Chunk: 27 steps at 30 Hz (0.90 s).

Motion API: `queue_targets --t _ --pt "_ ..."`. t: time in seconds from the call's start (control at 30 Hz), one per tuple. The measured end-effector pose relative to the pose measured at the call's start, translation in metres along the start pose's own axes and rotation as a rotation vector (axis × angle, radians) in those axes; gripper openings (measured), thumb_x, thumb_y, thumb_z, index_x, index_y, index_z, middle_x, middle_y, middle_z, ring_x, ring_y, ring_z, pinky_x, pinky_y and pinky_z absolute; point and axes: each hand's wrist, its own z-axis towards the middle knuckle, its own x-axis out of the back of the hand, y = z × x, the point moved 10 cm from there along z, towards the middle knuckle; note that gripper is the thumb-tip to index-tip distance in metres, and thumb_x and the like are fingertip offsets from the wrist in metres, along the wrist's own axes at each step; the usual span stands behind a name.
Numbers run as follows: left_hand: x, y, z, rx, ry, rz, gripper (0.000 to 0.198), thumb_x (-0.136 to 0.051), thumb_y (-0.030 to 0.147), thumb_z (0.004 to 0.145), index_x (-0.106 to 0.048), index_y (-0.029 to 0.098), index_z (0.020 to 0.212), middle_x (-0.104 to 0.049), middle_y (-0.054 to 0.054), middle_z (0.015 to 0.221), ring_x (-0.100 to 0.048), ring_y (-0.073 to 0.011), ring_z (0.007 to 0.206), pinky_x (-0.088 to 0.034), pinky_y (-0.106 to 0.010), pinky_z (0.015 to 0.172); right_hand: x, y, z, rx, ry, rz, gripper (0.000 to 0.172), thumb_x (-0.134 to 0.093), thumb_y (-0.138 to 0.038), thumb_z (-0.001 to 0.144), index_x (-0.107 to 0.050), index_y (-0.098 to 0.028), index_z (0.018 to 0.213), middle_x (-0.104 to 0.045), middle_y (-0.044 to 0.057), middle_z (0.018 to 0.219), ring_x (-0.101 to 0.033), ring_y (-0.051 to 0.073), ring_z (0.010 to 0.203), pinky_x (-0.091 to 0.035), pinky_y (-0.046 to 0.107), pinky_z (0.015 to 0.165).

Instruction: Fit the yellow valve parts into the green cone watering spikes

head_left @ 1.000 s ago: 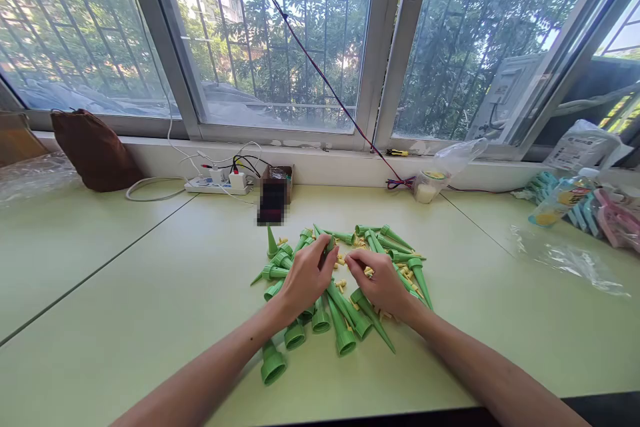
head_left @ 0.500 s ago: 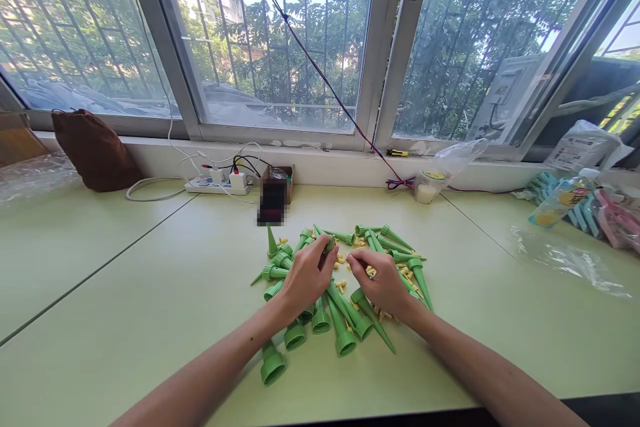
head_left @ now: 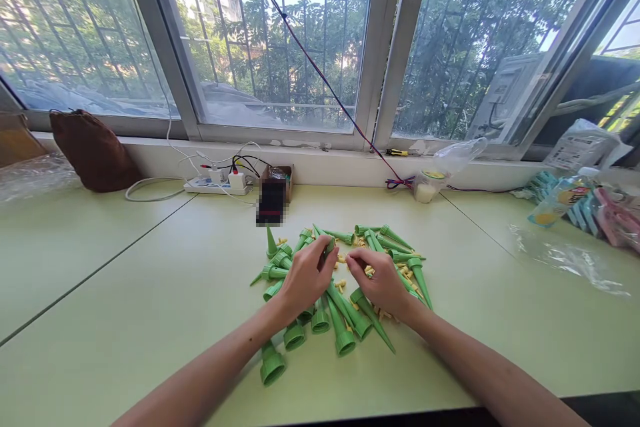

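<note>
Green plastic watering spikes (head_left: 345,342), each a long tapered point with a wide ribbed socket, lie in a loose pile on the table (head_left: 165,333). Small pale-yellow plastic fittings (head_left: 341,285) are scattered among them. My left hand (head_left: 311,272) is closed around a green watering spike (head_left: 330,245); only a bit of it shows past the thumb and index finger. Just to its right, my right hand (head_left: 383,280) has thumb and index pinched together, close to the yellow fittings. Whatever sits in that pinch is too small to make out.
Behind the pile stand a small open box (head_left: 286,180) and a pixelated dark object (head_left: 270,203). A power strip (head_left: 213,185) and a brown bag (head_left: 95,150) are at the back left. To the right are a plastic bottle (head_left: 563,199), pink and blue items, and clear film (head_left: 570,263).
Both hands stay almost in place. My right fingertips have shifted very slightly left, and the view has moved a touch; the pile looks the same.
</note>
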Motion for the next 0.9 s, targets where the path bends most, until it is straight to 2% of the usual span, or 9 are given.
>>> queue_targets --t 0.33,0.53,0.9 --pt "0.0011 0.0014 -0.0012 0.000 0.013 -0.007 0.021 -0.049 0.027 0.097 -0.043 0.021 0.078 -0.041 0.007 0.061 -0.038 -0.0096 0.052 -0.033 -0.021 0.054 0.0020 -0.0005 0.0004 -0.006 0.015 0.013 0.016 -0.052 -0.028 0.095 -0.062 -0.018 0.089 -0.058 -0.001 0.065 -0.050 0.013 0.057 -0.043 0.026 0.058" --pt "-0.0016 0.0012 -0.0020 -0.004 -0.005 0.001 0.020 -0.048 0.027 0.097 -0.044 0.021 0.079 -0.041 0.006 0.061 -0.038 -0.0100 0.053 -0.034 -0.022 0.055 -0.0044 -0.0022 0.0003 0.017 -0.040 0.024 0.014 -0.052 -0.027 0.095 -0.063 -0.018 0.094 -0.063 0.003 0.074 -0.053 0.015 0.061 -0.045 0.029 0.061" --pt "-0.0022 0.0022 -0.0027 -0.005 -0.015 -0.011 0.020 -0.047 0.028 0.097 -0.044 0.021 0.079 -0.044 0.006 0.063 -0.040 -0.0102 0.053 -0.036 -0.021 0.055 -0.0057 -0.0060 0.0015 0.040 -0.062 0.007 0.012 -0.053 -0.026 0.095 -0.063 -0.019 0.095 -0.059 0.002 0.074 -0.052 0.016 0.064 -0.044 0.029 0.062"
